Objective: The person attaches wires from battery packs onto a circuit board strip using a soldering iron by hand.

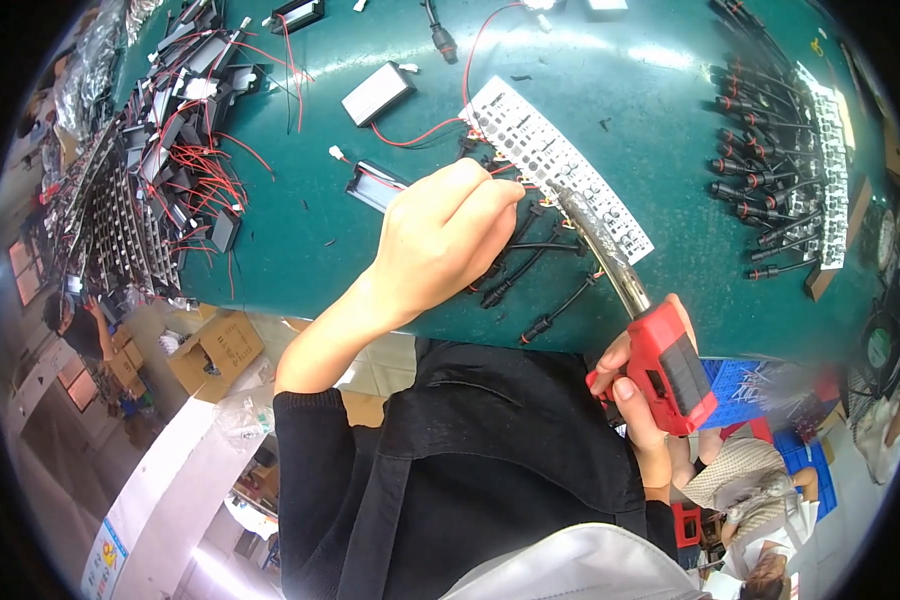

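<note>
One white circuit board (560,150) is lying on the green surface (310,275), likely light, stiff, fragile; its edges offering the best hold. Left hand (438,240): fingers pinching together at its near edge, contents unclear. Right hand (642,420): fingers clamping a red-black soldering gun (663,335). Blue basket (730,380) is holding thin pale pieces (763,388).

Right hand (630,390) grips red-and-black pistol-shaped soldering tool (674,372), metal tip at near edge of curved white circuit-board strip (567,158). Left hand (440,238) curled at same edge, fingertip contents unclear. Black connector-ended cables (537,330) lie below on green tabletop (660,130). Black rectangular cases (175,135) with red wires piled left.
</note>
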`<state>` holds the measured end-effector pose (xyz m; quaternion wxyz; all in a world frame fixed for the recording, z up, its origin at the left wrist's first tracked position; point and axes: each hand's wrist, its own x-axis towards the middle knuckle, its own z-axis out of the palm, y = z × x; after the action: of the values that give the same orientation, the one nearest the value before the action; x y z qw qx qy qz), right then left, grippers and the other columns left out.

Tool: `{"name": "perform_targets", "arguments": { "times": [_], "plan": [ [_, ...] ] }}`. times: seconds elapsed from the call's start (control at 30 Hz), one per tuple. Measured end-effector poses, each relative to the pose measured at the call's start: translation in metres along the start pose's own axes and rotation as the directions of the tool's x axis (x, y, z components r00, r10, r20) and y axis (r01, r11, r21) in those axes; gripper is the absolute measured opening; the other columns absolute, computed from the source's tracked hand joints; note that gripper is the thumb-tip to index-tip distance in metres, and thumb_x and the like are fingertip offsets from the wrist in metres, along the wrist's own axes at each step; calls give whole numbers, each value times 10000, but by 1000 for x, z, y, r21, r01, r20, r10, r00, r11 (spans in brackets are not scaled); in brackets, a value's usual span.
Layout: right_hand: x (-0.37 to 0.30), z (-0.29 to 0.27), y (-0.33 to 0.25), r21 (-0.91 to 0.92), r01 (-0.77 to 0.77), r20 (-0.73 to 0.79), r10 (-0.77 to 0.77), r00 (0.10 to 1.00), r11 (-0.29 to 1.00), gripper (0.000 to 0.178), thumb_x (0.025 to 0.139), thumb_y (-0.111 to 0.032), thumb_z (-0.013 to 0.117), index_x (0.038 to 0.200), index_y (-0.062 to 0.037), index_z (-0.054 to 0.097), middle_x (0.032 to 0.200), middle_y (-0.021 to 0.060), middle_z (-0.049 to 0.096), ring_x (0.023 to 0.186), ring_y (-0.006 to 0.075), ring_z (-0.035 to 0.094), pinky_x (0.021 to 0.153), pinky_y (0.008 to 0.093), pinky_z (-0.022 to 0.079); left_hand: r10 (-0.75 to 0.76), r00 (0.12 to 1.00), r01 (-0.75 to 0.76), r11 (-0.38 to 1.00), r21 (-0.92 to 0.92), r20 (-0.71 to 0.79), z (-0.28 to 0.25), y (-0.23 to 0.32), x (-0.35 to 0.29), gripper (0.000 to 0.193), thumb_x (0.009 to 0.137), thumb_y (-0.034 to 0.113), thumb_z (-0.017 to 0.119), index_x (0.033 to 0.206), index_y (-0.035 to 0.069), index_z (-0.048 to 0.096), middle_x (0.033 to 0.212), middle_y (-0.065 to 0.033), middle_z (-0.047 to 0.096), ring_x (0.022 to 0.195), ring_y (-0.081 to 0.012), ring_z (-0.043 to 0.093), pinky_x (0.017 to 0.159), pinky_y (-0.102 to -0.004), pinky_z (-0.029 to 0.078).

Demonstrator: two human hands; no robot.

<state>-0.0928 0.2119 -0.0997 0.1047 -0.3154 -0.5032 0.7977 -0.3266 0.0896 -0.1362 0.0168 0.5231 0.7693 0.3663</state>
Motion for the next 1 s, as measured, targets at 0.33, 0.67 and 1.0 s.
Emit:
{"name": "perform_targets", "arguments": {
  "times": [0.33,0.67,1.0],
  "plan": [
    [1,2,0,-94,-88,-17,87,996,992,734,771,-8,623,1408,82,269,824,113,645,706,152,621,640,260,531,9,1000,-9,1000,-8,-6,1,-1,-1,239,692,-73,695,902,29,643,735,-57,570,559,-151,543,483,-265,428],
    [-3,-1,0,-14,-13,2,13,1000,1000,778,779,-6,619,1439,35,209,880,135,637,723,173,611,630,278,531,-62,998,63,998,-20,31,1,0,0,223,711,-50,692,905,50,645,746,-39,565,535,-134,523,468,-260,416],
    [-3,-2,-1,-13,1,-1,-1,1000,1000,765,790,-9,621,1436,37,214,909,148,637,727,184,620,643,284,535,-18,1000,18,1000,-5,-9,2,0,3,215,706,-31,700,893,56,641,810,-61,568,681,-176,582,573,-281,472]
  ]
}}
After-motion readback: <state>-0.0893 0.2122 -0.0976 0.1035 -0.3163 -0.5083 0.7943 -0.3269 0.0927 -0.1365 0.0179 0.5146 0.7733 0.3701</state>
